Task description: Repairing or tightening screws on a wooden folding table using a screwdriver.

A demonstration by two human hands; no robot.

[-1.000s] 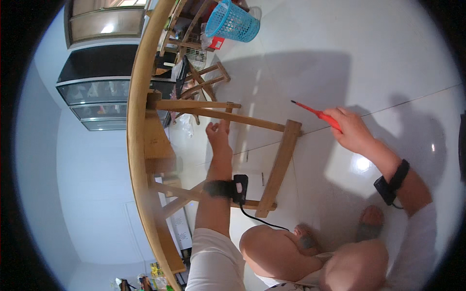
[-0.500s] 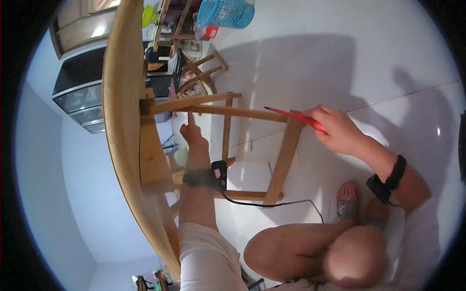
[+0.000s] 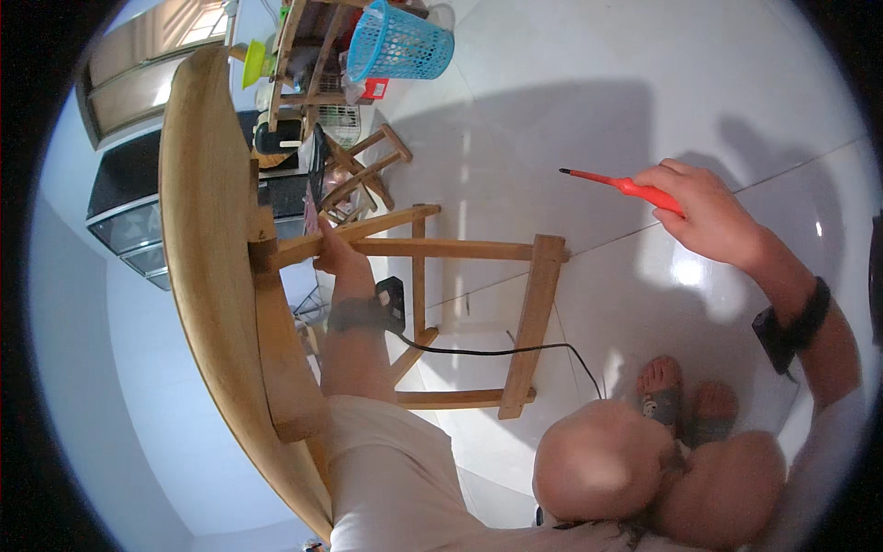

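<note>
Right hand (image 3: 706, 212) is wrapped around the handle of a slim red screwdriver with a dark tip (image 3: 628, 186), well apart from a pale-brown wooden table (image 3: 207, 258); this grip leaves the shaft free, pointing toward the table. Left hand (image 3: 340, 255) is under the table's top, at a straight wooden leg (image 3: 386, 224), perhaps for steadiness; whether its fingers close there, I cannot tell. Beyond the table stands a blue plastic lattice basket (image 3: 405, 44).

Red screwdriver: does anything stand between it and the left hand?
Yes, in this view: bars of the wooden leg frame lie between the left hand and the red screwdriver in the right hand. Depth can't be judged.
</note>
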